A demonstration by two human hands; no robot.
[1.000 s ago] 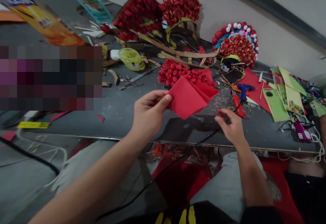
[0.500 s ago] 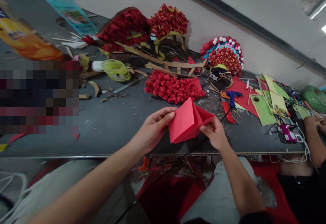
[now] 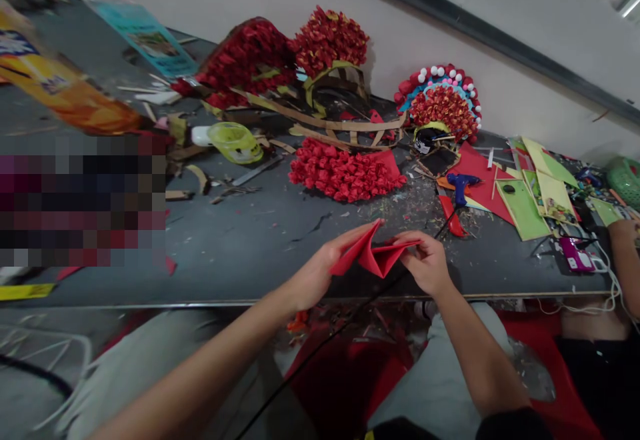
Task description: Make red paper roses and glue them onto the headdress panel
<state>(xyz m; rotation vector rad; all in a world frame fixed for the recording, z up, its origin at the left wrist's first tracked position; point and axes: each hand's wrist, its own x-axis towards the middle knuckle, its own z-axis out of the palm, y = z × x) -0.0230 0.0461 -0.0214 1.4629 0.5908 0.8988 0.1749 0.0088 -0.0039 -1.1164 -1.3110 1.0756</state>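
Between my two hands is a folded piece of red paper (image 3: 381,260), held just above the front edge of the dark table. Its folds stand up in sharp peaks and a valley. My left hand (image 3: 323,270) grips the left part, with the fingers behind the paper. My right hand (image 3: 426,260) pinches the right end between thumb and fingers. Behind the paper, on the table, lies a cluster of small crumpled red paper pieces (image 3: 345,172) on a red backing.
A blue glue gun (image 3: 461,187) lies at right beside red and green sheets, its black cord running past my right hand. Red flower-covered pieces (image 3: 250,57), a yellow tape dispenser-like object (image 3: 235,143) and an orange bag (image 3: 60,83) stand behind. Another person's arm (image 3: 626,253) is at far right.
The red paper has tipped from showing a broad flat face to showing its folded edges. My left hand has turned and lowered slightly with it. The view has shifted a little.
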